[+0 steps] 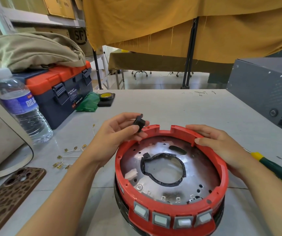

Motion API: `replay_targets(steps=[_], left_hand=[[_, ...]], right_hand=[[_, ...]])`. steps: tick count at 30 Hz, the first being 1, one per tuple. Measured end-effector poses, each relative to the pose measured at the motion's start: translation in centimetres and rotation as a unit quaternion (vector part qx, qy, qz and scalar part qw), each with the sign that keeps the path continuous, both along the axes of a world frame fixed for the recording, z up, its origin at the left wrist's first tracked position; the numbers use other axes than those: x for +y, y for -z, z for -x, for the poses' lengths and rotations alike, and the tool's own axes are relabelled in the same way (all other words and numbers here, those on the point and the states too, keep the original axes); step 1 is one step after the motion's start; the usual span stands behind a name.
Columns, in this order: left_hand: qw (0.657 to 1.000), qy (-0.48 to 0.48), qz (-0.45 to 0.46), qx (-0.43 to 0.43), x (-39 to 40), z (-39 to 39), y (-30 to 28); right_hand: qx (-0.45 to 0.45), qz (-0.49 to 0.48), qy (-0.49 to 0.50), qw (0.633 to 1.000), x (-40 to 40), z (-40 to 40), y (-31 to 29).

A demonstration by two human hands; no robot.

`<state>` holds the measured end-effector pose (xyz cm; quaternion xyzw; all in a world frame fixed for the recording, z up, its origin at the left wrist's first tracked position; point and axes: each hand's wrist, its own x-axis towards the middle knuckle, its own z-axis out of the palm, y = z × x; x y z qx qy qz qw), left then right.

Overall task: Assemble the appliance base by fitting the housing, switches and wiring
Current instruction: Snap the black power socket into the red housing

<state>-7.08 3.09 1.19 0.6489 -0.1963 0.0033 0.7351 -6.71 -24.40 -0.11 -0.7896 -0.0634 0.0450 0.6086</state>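
A round red housing [222, 169] stands on the grey table [179, 108], open side up, with a metal plate [194, 169] inside that has a large central cut-out. Several grey rocker switches [161, 220] sit in its near wall. My left hand [114, 133] pinches a small black part [138, 123] just above the rim's far left edge, beside a notch in the rim. My right hand [216, 142] rests on the far right rim, thumb on top and fingers outside. Short white wires with brass terminals [68, 157] lie on the table to the left.
A green-and-yellow screwdriver [279, 169] lies right of the housing. On the left are a water bottle [22, 108], an orange-and-blue toolbox [63, 92], a roll of tape [106, 97] and a phone [9, 198]. A grey metal box [264, 89] stands at the back right.
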Motion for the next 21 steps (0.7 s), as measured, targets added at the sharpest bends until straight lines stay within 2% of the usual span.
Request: replay_targets(steps=[5, 7, 11, 14, 17, 21], left_hand=[[0.999, -0.030, -0.016, 0.013, -0.4, -0.1, -0.2], [0.998, -0.047, -0.050, -0.001, -0.6, -0.1, -0.4], [0.990, -0.067, -0.117, -0.031, -1.0, -0.5, -1.1], [0.985, -0.055, -0.156, -0.051, -1.7, -0.7, -1.8], [0.978, -0.039, -0.194, -0.072, -2.7, -1.3, -2.5], [0.967, -0.019, -0.233, -0.104, -4.0, -2.5, -3.9]], right_hand=[[-0.007, 0.008, -0.004, 1.000, 0.0, 0.0, -0.1], [-0.019, 0.018, 0.000, 1.000, 0.0, 0.1, -0.2], [-0.081, 0.081, 0.030, 0.993, -0.2, 0.3, -0.6], [-0.160, 0.130, 0.043, 0.978, 0.2, 0.5, -1.4], [-0.198, 0.148, 0.019, 0.969, 1.0, 0.5, -2.5], [-0.200, 0.161, -0.057, 0.965, 2.1, -0.2, -4.7]])
